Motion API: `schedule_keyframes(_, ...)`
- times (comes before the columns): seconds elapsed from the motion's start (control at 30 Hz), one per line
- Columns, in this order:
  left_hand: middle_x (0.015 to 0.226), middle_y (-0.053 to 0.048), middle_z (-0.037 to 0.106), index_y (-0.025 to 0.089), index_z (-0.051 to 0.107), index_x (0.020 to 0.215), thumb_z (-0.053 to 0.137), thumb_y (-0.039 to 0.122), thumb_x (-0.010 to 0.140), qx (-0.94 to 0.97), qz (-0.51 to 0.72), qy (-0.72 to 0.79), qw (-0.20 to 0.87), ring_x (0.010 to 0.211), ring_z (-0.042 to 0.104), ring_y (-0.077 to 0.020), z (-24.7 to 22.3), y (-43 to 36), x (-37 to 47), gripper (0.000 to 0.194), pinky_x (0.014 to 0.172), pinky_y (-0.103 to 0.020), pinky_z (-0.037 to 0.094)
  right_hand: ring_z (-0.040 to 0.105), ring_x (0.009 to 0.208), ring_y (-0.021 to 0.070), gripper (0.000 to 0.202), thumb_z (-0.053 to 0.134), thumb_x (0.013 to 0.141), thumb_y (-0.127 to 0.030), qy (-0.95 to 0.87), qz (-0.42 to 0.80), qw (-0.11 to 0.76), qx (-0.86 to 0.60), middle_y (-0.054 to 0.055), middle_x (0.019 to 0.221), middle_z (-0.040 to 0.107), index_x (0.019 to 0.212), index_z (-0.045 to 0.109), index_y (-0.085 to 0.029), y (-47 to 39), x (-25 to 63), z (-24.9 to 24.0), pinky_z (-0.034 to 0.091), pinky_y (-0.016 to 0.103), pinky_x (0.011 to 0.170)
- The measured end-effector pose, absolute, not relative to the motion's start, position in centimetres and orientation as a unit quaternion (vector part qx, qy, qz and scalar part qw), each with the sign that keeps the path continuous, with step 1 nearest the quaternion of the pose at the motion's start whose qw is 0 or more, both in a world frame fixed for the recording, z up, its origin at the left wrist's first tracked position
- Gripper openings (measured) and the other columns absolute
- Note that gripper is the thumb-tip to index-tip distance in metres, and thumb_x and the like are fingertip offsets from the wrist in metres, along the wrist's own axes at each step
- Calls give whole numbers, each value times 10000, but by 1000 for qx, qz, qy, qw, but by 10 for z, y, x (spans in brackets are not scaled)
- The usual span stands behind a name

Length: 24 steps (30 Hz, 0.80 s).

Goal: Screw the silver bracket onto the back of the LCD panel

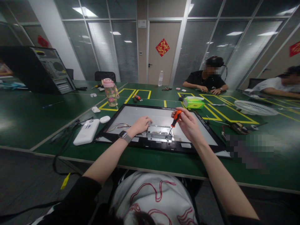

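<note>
In my right hand (188, 125) is an orange and black screwdriver (176, 118), its handle pinched between the fingers. The shaft slants down and its tip meets the front part of a silver metal bracket (159, 136). This bracket sits on the back of a flat display panel (131, 115) with a black frame, lying on the table. My left hand (141, 125) rests on the panel at the bracket's left edge, fingers stretched forward with nothing gripped; the fingertips are partly unclear. Thin wires (122, 125) lie on the panel left of that hand.
Left of the panel lie a white power bank (86, 132) and a white oval case (105, 119). Beyond stand a pink-lidded bottle (111, 95) and a black computer case (35, 70). A green packet (193, 102) and a white fan grille (255, 107) lie right. Two people sit across.
</note>
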<state>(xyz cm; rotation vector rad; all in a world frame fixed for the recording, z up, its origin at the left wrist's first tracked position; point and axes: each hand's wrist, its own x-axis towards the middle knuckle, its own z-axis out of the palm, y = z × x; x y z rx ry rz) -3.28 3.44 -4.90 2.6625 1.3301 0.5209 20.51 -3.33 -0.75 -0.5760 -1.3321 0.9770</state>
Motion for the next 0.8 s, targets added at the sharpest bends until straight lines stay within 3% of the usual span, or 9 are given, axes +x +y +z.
schedule_keyframes(0.13,1087,-98,611,159,643,1089,411,83,864,880,173,439,53,1020,575,-216,-50,34,-33,332,944,-356,456,629,806,172,224,732,756,-430,-585,438,637,-243,2,827,664,922,692,-285,-34,206,-7,524,378,871)
schedule_keyframes(0.3,1077,-94,611,160,644,1081,413,86,864,880,178,438,53,1011,576,-214,-51,35,-33,325,940,-353,459,661,906,196,307,644,835,-451,-613,434,609,-256,27,934,695,1085,663,-274,-37,208,-5,509,412,923)
schedule_keyframes(0.43,1081,-94,611,161,649,1071,419,84,863,879,182,438,54,1004,579,-208,-52,36,-33,318,941,-352,461,655,944,199,348,599,875,-395,-652,356,601,-295,45,1031,686,1202,601,-274,-36,206,-7,514,407,910)
schedule_keyframes(0.63,1095,-100,611,158,646,1090,413,90,875,878,177,440,61,1023,577,-217,-50,34,-32,324,944,-361,461,596,881,172,251,688,793,-289,-658,190,642,-345,25,985,614,1041,654,-281,-33,204,-13,520,325,795)
schedule_keyframes(0.8,1096,-100,609,157,643,1090,419,90,877,878,174,442,59,1029,576,-217,-50,35,-32,317,951,-362,456,617,972,193,261,535,905,-293,-683,167,618,-351,50,1040,647,1147,627,-269,-37,206,-10,495,361,872)
